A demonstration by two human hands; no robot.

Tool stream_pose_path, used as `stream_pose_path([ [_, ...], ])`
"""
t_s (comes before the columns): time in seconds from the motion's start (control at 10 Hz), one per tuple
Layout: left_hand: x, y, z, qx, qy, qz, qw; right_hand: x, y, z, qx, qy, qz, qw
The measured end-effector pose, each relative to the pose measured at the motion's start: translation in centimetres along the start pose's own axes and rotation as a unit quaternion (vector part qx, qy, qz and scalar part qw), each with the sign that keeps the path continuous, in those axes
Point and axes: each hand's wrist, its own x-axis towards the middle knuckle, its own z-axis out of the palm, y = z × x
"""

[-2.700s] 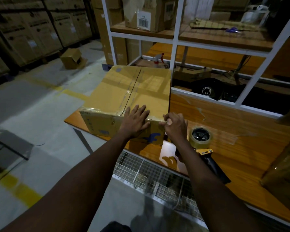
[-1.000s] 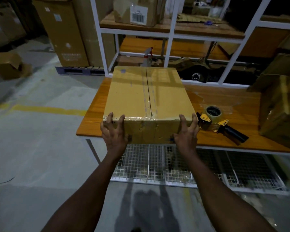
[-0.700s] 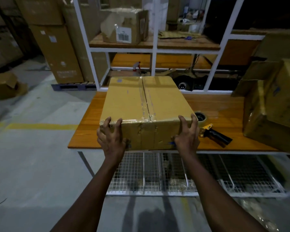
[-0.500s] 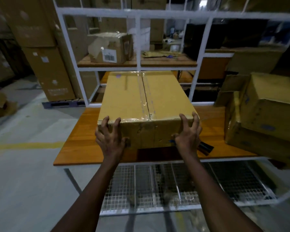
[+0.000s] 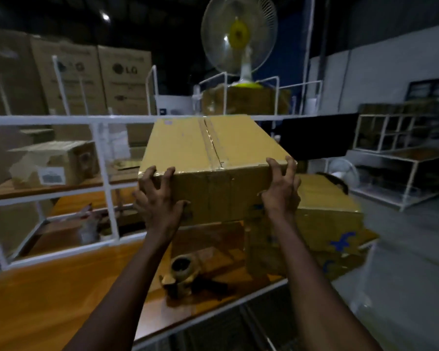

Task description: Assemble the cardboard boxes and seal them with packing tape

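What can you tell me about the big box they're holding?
The cardboard box is brown and rectangular, its flaps closed, with clear tape along the top seam and over the near edge. It is held in the air above the wooden table, slightly tilted. The left hand and right hand grip its near corners, fingers curled over the top edge.

In front of me is a box (image 5: 213, 153) of matt brown cardboard, with a strip of clear tape (image 5: 211, 140) lying glossy along its top seam. Below it the table (image 5: 48, 287) is orange-brown wood with a smooth, polished top that throws back the light, and the rack (image 5: 61, 119) behind looks like white-painted metal tubing. The stacked boxes (image 5: 327, 206) on my right are cardboard too, with a slight sheen, and the fan (image 5: 238, 34) has a thin wire guard.
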Motion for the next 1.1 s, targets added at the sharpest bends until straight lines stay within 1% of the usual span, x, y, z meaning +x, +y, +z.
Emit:
stream_pose_path([
  [0.1,2.3,6.3,2.7,-0.015,-0.023,0.025,0.999,3.8,4.2,-3.5,-0.012,0.024,0.020,0.999],
  [0.2,3.4,12.0,5.9,-0.028,-0.050,0.058,0.997,6.4,8.8,-5.9,-0.031,0.052,0.063,0.996],
  [0.3,3.8,16.7,9.4,-0.040,-0.092,0.069,0.993,8.3,13.6,-7.2,-0.050,0.073,0.087,0.992],
  [0.4,3.3,19.3,13.4,-0.069,-0.164,0.065,0.982,8.8,18.0,-7.2,-0.085,0.035,0.108,0.990],
  [0.5,1.8,19.4,17.6,-0.073,-0.273,0.075,0.956,8.1,21.6,-6.0,-0.123,-0.059,0.128,0.982],
  [0.6,1.7,18.4,19.6,-0.054,-0.311,0.116,0.942,8.3,22.9,-5.4,-0.139,-0.099,0.127,0.977],
  [0.7,2.6,17.9,18.9,-0.047,-0.334,0.145,0.930,8.7,21.7,-5.5,-0.149,-0.107,0.151,0.971],
  [0.8,2.7,16.3,17.8,-0.040,-0.316,0.153,0.935,7.7,18.3,-3.6,-0.128,-0.073,0.168,0.975],
  [0.9,2.8,13.0,15.3,0.009,-0.269,0.140,0.953,6.3,13.4,-0.6,-0.133,-0.075,0.108,0.982],
  [1.0,4.0,6.7,11.1,0.051,-0.231,0.130,0.963,4.2,6.1,3.3,-0.080,-0.085,0.037,0.992],
  [1.1,5.1,-0.3,6.1,0.099,-0.194,0.084,0.972,1.9,-2.1,7.0,-0.027,-0.117,-0.070,0.990],
])
